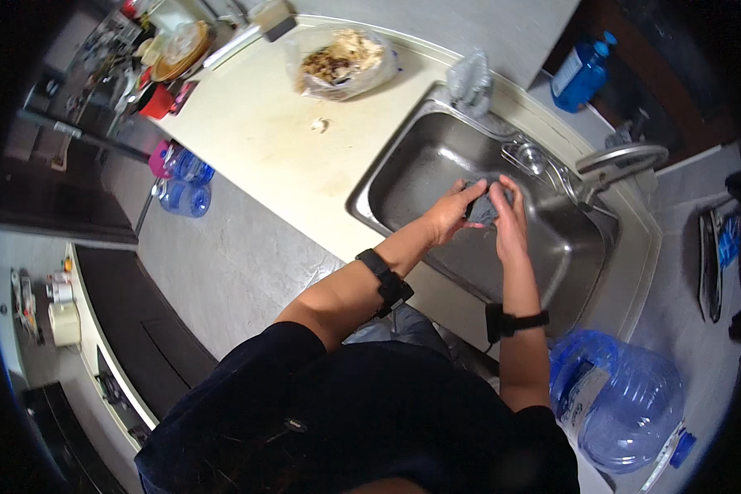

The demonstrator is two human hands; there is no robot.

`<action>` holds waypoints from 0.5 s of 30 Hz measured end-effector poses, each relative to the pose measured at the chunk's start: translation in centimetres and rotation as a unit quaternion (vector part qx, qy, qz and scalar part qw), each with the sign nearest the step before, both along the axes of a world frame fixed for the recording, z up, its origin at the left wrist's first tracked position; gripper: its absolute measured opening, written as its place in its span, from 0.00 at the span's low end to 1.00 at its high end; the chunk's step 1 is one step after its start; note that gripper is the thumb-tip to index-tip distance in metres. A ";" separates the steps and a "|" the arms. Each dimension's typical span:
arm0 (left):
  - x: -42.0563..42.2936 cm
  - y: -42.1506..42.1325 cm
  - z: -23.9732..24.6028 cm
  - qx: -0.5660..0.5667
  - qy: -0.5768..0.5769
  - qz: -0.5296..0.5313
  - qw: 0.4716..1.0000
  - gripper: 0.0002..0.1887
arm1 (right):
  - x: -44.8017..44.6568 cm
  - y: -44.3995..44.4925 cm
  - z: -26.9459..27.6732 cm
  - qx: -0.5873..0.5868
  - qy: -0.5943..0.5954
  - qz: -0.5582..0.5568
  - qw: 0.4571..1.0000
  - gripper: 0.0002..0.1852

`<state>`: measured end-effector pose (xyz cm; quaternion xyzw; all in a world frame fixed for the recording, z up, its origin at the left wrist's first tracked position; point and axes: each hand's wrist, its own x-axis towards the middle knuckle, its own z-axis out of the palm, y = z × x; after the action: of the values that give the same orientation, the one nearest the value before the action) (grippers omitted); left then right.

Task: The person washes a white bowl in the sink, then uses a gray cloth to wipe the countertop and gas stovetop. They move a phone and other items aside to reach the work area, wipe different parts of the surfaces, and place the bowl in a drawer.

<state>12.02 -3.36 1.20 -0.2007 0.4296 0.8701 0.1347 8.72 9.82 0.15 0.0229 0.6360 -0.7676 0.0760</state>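
Over a stainless steel sink point(401, 157), a bunched grey cloth point(482, 210) is gripped between both of my hands. My left hand point(452, 212) holds it from the left, thumb on top. From the right, my right hand point(511, 216) presses on it with the fingers curled over. Parts of the cloth are hidden by my fingers. Beyond my hands, a metal wire rack point(534, 162) sits at the sink's far side. The faucet point(622, 162) rises at the right rim.
A clear plastic bag point(346, 62) with pale and brown food pieces stands on the cream counter point(241, 123), near a small white scrap point(319, 125). A crumpled plastic bag point(470, 83) and a blue bottle point(580, 75) are behind the sink. A large water jug point(633, 401) stands at right.
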 end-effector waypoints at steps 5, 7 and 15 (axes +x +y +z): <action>5.6 -7.9 2.0 0.134 0.023 0.182 0.974 0.14 | 7.0 -3.4 3.3 0.127 0.012 0.164 0.978 0.12; 9.6 -11.0 2.1 0.238 0.052 0.234 0.941 0.16 | 10.0 -5.8 3.2 0.041 0.061 0.197 0.978 0.13; 33.4 -21.9 5.2 0.146 0.176 0.401 0.887 0.12 | 23.9 -18.9 5.8 -0.032 -0.002 0.439 0.898 0.18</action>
<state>45.39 -25.25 6.41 -0.1779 0.1977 0.9238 -0.2755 32.62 -9.11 5.95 -0.2596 0.5562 -0.6764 0.4071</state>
